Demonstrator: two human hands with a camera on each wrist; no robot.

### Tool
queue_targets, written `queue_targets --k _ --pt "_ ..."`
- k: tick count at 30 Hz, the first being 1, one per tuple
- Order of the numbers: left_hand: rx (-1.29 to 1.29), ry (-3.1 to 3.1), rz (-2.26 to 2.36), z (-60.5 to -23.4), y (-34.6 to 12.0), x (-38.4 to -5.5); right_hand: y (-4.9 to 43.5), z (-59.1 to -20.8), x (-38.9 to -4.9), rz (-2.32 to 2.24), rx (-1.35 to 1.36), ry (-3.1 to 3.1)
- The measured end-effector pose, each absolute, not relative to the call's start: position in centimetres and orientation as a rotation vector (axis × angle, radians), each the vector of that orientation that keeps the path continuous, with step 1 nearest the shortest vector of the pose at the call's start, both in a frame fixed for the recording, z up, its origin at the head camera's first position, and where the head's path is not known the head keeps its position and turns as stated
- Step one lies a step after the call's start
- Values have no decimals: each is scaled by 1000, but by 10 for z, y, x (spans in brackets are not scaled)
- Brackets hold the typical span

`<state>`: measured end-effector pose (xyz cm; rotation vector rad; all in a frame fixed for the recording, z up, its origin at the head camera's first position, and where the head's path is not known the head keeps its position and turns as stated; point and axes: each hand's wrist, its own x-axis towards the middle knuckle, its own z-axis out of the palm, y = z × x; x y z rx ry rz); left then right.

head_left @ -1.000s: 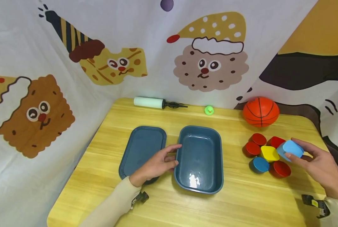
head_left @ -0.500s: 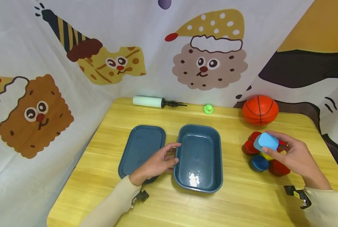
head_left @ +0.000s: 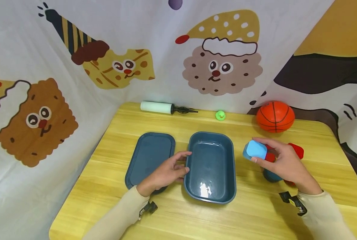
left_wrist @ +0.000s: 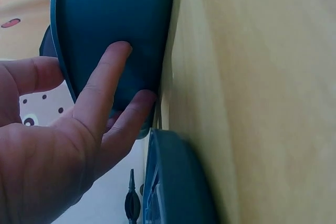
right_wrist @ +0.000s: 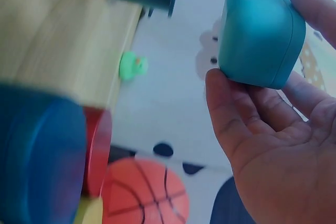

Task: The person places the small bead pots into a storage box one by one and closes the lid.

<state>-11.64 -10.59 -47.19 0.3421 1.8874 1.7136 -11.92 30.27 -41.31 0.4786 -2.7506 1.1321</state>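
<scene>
The right hand pinches a light-blue rounded block at three o'clock of the empty dark-teal plastic tray; the left hand, fingers relaxed, steadies its nine o'clock rim. Nothing is packed yet.

Light wooden table set in a corner; white cartoon-printed fabric backdrop behind its far and left edges.

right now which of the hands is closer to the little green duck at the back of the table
Right. The right hand, holding the light blue block, is in front of the green duck and slightly right; the left hand rests at the box rim, farther away.
</scene>
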Motion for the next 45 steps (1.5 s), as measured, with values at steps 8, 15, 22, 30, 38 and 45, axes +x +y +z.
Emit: queue_targets --k 8,15,22,30,38,45 --pt "354 1896 1692 -473 -108 -115 264 -423 -127 1183 715 -2680" --pt "366 1900 1686 -472 -106 -118 236 -433 -130 1210 836 -2701" --pt "375 1895 1672 -470 -106 -119 206 -438 -125 1219 918 -2771" --pt "390 1903 1645 -466 -105 -120 176 -445 -118 1107 1074 -2799" --pt "383 1927 1630 -466 -105 -120 155 -452 -112 1093 1214 -2819" --pt "370 1936 1622 -465 -103 -120 148 -460 -110 1065 1280 -2896"
